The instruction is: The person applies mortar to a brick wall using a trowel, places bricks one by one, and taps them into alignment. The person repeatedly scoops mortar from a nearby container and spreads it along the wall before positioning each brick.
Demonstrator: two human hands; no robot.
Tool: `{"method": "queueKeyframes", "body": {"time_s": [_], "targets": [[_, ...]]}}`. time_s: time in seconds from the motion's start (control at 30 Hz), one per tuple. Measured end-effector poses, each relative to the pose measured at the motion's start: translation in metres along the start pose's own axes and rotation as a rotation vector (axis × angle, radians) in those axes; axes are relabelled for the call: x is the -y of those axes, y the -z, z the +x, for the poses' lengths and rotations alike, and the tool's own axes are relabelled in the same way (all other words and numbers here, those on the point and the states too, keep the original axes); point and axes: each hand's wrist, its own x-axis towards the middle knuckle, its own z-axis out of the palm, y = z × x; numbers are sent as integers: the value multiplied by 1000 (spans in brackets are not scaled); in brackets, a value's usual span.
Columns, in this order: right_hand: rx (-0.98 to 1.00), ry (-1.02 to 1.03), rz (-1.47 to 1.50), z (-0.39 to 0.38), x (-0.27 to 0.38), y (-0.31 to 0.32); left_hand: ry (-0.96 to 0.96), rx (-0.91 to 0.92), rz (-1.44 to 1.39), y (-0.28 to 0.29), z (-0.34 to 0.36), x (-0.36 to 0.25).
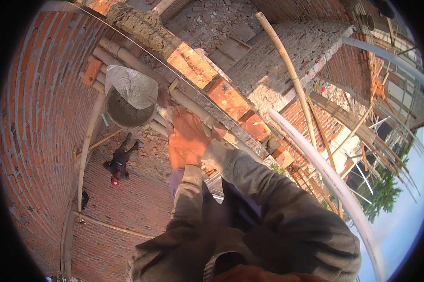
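A metal trowel point(129, 82) lies across the upper part of a round container of wet grey mortar point(127, 113), left of centre. My left hand point(186, 138) is at the trowel's light handle, with its fingers curled by it. My right hand point(214, 136) is just behind and beside the left one, largely covered by it; its grip cannot be made out. Both hands are near a row of orange bricks point(226, 98), with grey mortar point(151, 35) on the wall's upper stretch. A taut string runs along this wall beside bamboo poles point(127, 61).
Far below on the left, a person point(120, 162) in a red helmet is among rubble by brick walls point(42, 117). A pale pipe point(317, 167) curves down the right side. An upright bamboo pole point(289, 61), a concrete ledge point(277, 70) and scaffolding point(385, 155) stand to the right.
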Motion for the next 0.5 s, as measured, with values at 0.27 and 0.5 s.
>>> {"method": "queueKeyframes", "body": {"time_s": [0.27, 0.5], "targets": [[48, -19, 52, -39, -131, -55, -404, -284, -113, 29, -15, 61], [-287, 114, 217, 56, -178, -124, -257, -271, -121, 30, -20, 112]]}}
